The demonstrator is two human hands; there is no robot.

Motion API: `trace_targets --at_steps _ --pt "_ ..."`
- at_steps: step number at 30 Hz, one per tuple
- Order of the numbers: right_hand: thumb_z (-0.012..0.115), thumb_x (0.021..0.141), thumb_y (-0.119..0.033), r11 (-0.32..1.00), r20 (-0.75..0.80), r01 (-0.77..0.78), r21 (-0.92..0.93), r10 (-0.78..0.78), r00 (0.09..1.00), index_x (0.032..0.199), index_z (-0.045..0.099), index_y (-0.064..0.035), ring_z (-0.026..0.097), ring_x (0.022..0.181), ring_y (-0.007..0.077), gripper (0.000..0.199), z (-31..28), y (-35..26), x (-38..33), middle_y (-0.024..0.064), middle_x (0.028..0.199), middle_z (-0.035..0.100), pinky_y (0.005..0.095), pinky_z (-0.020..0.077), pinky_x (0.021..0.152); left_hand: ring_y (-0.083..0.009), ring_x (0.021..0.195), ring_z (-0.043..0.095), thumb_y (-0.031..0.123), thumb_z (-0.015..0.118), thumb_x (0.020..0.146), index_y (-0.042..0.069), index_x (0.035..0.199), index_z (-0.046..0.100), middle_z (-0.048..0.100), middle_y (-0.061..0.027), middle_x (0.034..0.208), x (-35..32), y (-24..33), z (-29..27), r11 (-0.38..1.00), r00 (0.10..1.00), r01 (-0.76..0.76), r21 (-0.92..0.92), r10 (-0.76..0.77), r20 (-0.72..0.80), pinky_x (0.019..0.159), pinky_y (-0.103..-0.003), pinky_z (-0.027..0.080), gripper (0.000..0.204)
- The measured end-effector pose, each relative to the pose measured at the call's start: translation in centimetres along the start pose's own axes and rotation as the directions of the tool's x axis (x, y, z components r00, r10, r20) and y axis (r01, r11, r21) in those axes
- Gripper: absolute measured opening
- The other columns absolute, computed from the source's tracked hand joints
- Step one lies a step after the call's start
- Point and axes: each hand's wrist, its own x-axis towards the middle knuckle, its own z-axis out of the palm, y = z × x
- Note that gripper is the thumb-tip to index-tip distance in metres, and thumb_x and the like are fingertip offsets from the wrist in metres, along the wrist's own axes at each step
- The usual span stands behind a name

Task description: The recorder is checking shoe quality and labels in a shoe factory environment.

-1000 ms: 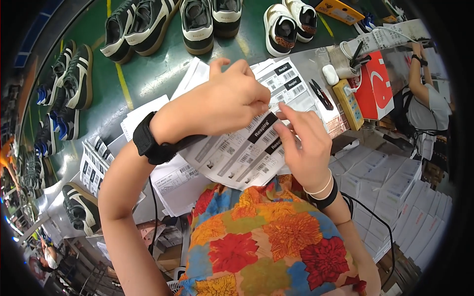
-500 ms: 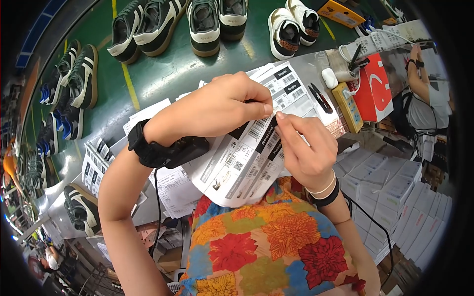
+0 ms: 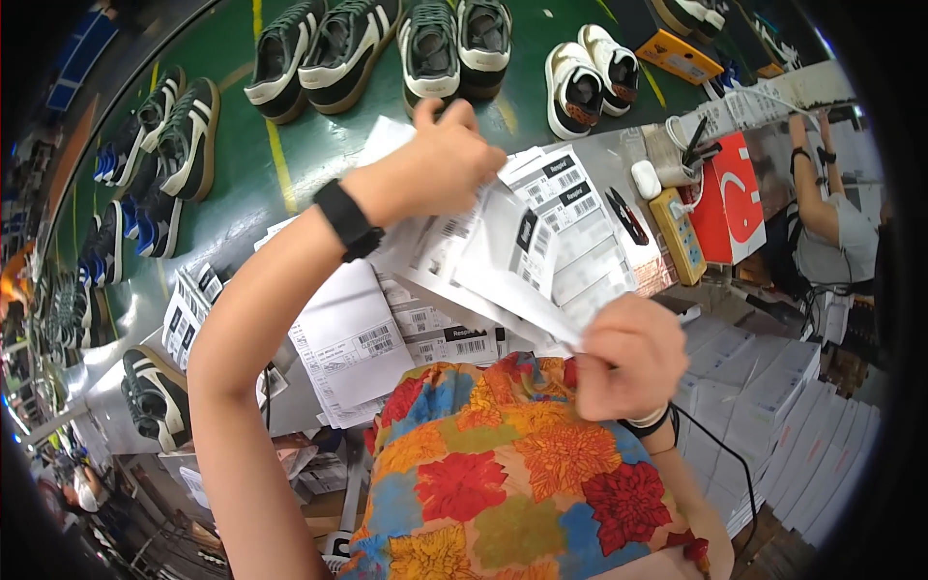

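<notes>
A bent white sheet of printed labels point(image 3: 449, 242) stretches between my hands above the workbench. Near its far edge is my left hand point(image 3: 440, 164), fingers curled and partly raised around the paper, with a black band on the wrist. My right hand point(image 3: 633, 360) pinches the sheet's near right corner, close to my patterned clothing. Beneath and beside it lie further label sheets point(image 3: 590, 237) with black-and-white barcode stickers. A stack of white printed papers point(image 3: 353, 333) sits to the left of the held sheet.
Dark green and white sneakers point(image 3: 353, 53) and white sneakers point(image 3: 580, 87) stand along the green bench point(image 3: 232, 164). On the right are black thread snips point(image 3: 626, 215), a yellow power strip point(image 3: 677, 222), a red box point(image 3: 730, 198) and stacked white boxes point(image 3: 744, 387). Another person point(image 3: 836, 222) sits beyond.
My hands have moved apart: the left went away from me, the right came nearer and right. The flat label sheet is now lifted and bent, uncovering papers underneath.
</notes>
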Motion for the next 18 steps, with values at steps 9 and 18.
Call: trace_targets --at_steps 9,18 --pt "0.072 0.083 -0.010 0.626 -0.232 -0.009 0.780 0.301 0.925 0.099 0.045 -0.0085 0.050 0.082 0.0183 0.032 -5.1 10.0 4.3 0.0043 0.092 0.045 0.0303 0.0407 0.074 -0.0287 0.117 0.049 0.024 0.073 0.069 0.021 0.091 0.071 0.062 -0.0046 0.103 -0.7 2.5 7.6 0.936 0.926 -0.322 0.139 0.280 0.255 0.109 -0.064 0.027 0.022" --pt "0.092 0.064 -0.023 0.694 -0.554 -0.676 0.248 0.674 0.488 0.123 0.049 0.0075 0.063 0.097 0.0283 0.079 -6.9 43.5 6.6 0.0162 0.108 0.062 0.0380 0.0496 0.091 -0.0467 0.131 0.036 0.024 0.081 0.072 0.015 0.134 0.051 0.037 -0.0270 0.143 -0.2 -1.2 -2.5 0.959 0.884 0.258 0.116 -0.185 -0.430 0.106 -0.061 0.031 0.069"
